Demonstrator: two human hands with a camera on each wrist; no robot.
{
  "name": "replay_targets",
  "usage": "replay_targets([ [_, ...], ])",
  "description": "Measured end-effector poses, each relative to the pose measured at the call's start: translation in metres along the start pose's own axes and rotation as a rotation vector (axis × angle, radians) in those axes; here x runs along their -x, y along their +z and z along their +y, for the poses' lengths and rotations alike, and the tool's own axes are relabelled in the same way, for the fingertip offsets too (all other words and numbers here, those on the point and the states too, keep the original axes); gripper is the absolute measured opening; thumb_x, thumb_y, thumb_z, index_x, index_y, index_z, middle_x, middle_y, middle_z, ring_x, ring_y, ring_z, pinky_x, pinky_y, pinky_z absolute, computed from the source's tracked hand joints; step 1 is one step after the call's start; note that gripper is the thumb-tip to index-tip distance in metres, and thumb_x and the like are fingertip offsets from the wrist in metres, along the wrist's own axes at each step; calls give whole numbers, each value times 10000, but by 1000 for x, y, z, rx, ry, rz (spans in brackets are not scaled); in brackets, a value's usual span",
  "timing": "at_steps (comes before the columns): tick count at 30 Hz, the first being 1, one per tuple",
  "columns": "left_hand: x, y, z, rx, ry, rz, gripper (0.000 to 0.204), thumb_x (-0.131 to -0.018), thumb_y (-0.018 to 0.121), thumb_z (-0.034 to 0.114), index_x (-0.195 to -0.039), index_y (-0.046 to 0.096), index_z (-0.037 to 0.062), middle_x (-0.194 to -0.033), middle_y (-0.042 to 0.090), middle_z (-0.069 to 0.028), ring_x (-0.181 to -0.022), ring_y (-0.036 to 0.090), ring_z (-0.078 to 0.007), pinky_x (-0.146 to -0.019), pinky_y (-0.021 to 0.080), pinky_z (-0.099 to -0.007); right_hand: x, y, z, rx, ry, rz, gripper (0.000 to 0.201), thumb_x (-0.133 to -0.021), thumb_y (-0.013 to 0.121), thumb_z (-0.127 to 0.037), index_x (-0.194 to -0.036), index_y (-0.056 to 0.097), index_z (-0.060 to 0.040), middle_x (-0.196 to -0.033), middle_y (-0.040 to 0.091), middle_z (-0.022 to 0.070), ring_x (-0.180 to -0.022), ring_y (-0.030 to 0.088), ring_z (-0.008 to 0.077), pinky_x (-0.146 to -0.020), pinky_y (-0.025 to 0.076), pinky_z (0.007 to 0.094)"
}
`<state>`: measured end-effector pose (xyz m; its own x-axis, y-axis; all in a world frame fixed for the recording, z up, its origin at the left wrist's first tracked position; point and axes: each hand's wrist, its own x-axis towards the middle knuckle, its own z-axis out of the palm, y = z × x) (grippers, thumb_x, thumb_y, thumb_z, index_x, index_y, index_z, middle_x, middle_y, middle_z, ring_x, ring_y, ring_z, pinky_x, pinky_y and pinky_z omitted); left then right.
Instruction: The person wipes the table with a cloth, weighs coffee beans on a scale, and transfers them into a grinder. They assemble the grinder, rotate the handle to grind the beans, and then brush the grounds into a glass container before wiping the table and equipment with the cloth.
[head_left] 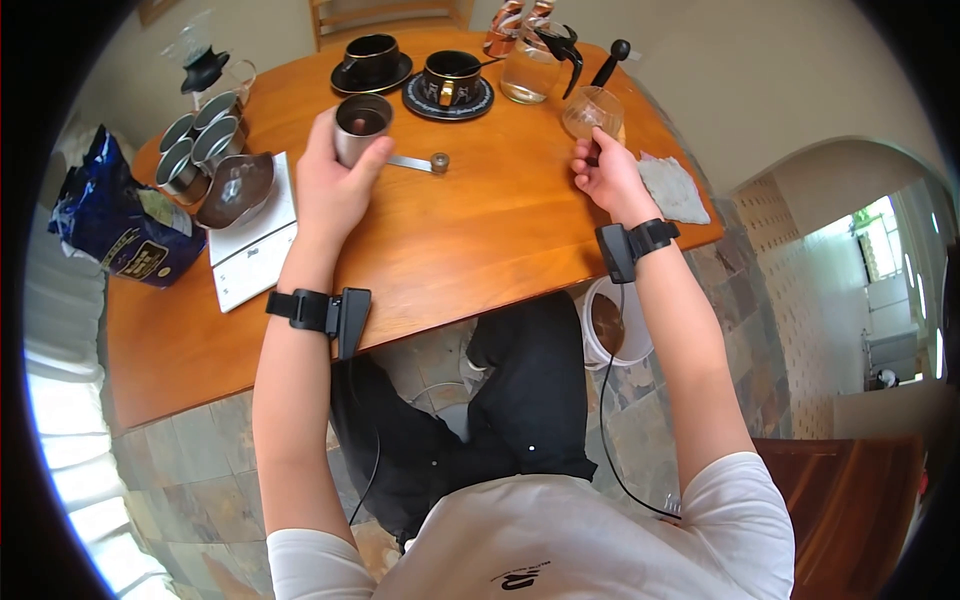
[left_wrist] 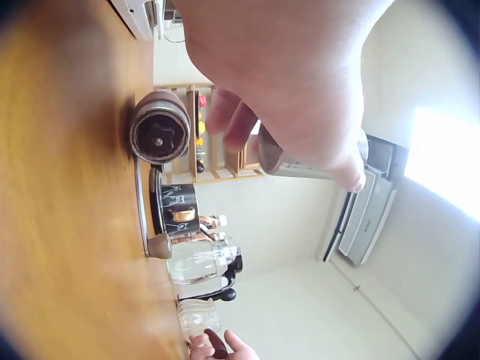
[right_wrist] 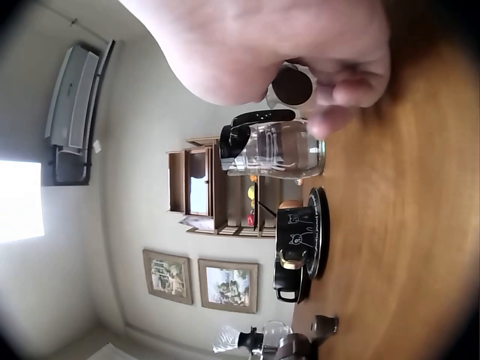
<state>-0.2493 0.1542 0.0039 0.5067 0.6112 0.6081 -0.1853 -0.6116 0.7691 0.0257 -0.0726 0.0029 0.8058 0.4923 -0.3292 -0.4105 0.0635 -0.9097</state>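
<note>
My left hand (head_left: 333,190) holds a metal cup (head_left: 352,142), its dark opening facing up and something brown inside. Below it in the left wrist view is the brown body of a hand coffee grinder (left_wrist: 159,135), its round burr end showing. A flat crank arm (head_left: 410,163) reaches right along the table to a small knob (head_left: 440,161). On the right, my right hand (head_left: 612,178) pinches the dark brown handle (left_wrist: 217,343) of a ribbed glass server (head_left: 592,112). That handle's round end (right_wrist: 291,86) shows in the right wrist view.
Two black cups (head_left: 371,60) on saucers and a glass kettle (head_left: 530,76) stand at the back. Left are several metal cups (head_left: 218,142), a brown bowl (head_left: 236,190), a white scale (head_left: 255,265) and a blue bag (head_left: 125,215). A cloth (head_left: 675,188) lies right; a bucket (head_left: 592,340) stands below.
</note>
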Motion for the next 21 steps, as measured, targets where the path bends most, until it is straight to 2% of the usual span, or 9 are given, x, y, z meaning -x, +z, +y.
replay_targets([
  [1,0,0,4,5,0,-20,460,-837,778,241,-1201,576,45,-1030,677,-68,-947,631,-156,-844,500,-298,1,0,-1,-75,25,-16,195,-1028,480,-266,-916,519,-111,-687,469,-28,-535,419,97,-488,325,249],
  [2,0,1,8,10,0,-42,470,-830,786,238,-1202,575,42,-1056,678,-70,-976,628,-162,-866,495,-302,4,-2,0,-75,29,-28,195,-1028,480,-266,-916,519,-111,-687,469,-28,-535,419,97,-488,325,249],
  [3,0,2,12,69,-78,-67,503,-805,811,231,-1207,572,46,-1071,670,-67,-987,623,-161,-880,495,-300,5,-8,1,-100,24,-86,185,-1024,490,-257,-916,518,-109,-674,452,-37,-528,391,90,-485,310,246],
  [5,0,3,12,60,-69,-79,525,-792,822,231,-1212,567,48,-1074,665,-64,-983,623,-160,-885,496,-302,26,-11,8,-141,19,-149,170,-1017,510,-242,-912,516,-108,-642,421,-53,-517,347,74,-478,276,238],
  [9,-1,7,3,118,-58,-127,560,-741,860,179,-1189,550,51,-1042,643,-52,-983,618,-148,-879,502,-290,78,-12,27,-112,26,-267,180,-1017,513,-240,-962,547,-73,-616,413,-41,-480,332,78,-461,264,238],
  [14,6,13,-4,119,-58,-171,541,-725,862,115,-1160,547,58,-1025,629,-48,-979,620,-144,-862,508,-279,105,-6,50,7,-12,-351,227,-1025,503,-261,-1019,572,-45,-594,404,-47,-453,312,60,-445,242,234],
  [16,5,15,4,-1,26,-237,564,-742,819,19,-1202,494,46,-1163,623,-54,-1059,613,-147,-940,495,-282,106,-5,52,58,-57,-366,224,-1018,517,-236,-1013,583,-22,-612,427,-35,-477,337,59,-444,256,226],
  [17,7,14,8,-105,89,-258,565,-741,824,20,-1199,496,49,-1203,612,-67,-1075,617,-154,-941,503,-288,109,-4,51,58,-64,-369,232,-1018,518,-235,-1017,587,-13,-608,424,-36,-480,334,55,-443,258,221],
  [21,7,17,7,-153,124,-235,580,-736,835,25,-1206,496,47,-1224,605,-75,-1082,619,-157,-931,506,-284,107,-8,53,11,-53,-387,235,-1017,520,-233,-1021,591,-9,-600,417,-38,-479,334,57,-442,258,224],
])
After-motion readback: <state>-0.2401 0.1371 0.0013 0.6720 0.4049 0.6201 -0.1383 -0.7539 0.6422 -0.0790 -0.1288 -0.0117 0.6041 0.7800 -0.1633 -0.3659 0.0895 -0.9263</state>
